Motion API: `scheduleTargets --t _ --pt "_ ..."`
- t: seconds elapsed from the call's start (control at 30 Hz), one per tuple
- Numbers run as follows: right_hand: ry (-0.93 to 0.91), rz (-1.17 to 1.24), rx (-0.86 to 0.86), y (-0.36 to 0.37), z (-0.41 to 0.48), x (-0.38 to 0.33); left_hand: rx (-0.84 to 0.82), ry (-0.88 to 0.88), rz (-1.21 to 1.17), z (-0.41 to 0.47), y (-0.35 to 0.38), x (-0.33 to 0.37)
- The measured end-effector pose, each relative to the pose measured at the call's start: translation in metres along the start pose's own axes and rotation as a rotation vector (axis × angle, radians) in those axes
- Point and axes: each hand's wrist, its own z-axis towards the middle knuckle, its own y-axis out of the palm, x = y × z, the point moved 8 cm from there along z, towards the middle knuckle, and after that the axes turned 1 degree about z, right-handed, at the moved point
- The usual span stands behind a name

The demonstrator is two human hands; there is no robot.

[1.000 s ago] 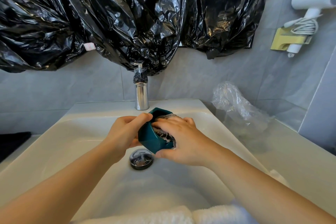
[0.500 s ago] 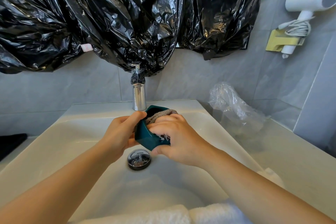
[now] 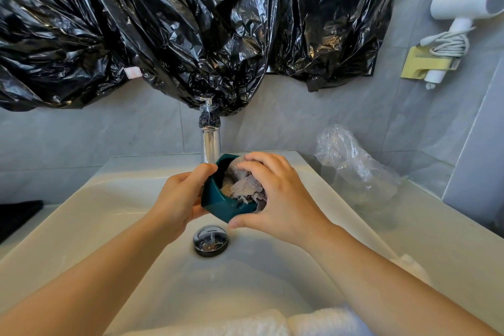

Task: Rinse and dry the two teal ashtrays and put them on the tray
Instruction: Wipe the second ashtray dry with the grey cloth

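we hold the ashtray point(image 3: 223, 199) tilted over the sink point(image 3: 81, 199), left hand point(image 3: 180, 199) gripping its side, right hand point(image 3: 275, 194) pressing a cloth point(image 3: 242, 185) inside. best to work the cloth into the corners while the grip stays firm. the second ashtray and the tray are out of view.

Our right hand point(image 3: 281, 199) has slid the grey cloth point(image 3: 242, 188) up the bowl. The teal ashtray point(image 3: 221, 206) now opens more toward us.
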Motion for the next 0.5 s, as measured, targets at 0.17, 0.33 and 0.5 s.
scheduleTargets --t 0.17,0.33,0.5 --pt "-0.098 -0.025 -0.108 0.012 0.002 -0.01 0.035 -0.015 -0.004 -0.001 -0.001 -0.003" --pt "-0.141 0.052 -0.201 0.018 -0.001 -0.017 0.009 -0.034 0.006 0.0 0.001 -0.005" --pt "-0.162 0.003 -0.28 0.023 -0.004 -0.021 -0.027 -0.019 0.054 -0.001 0.004 -0.006"
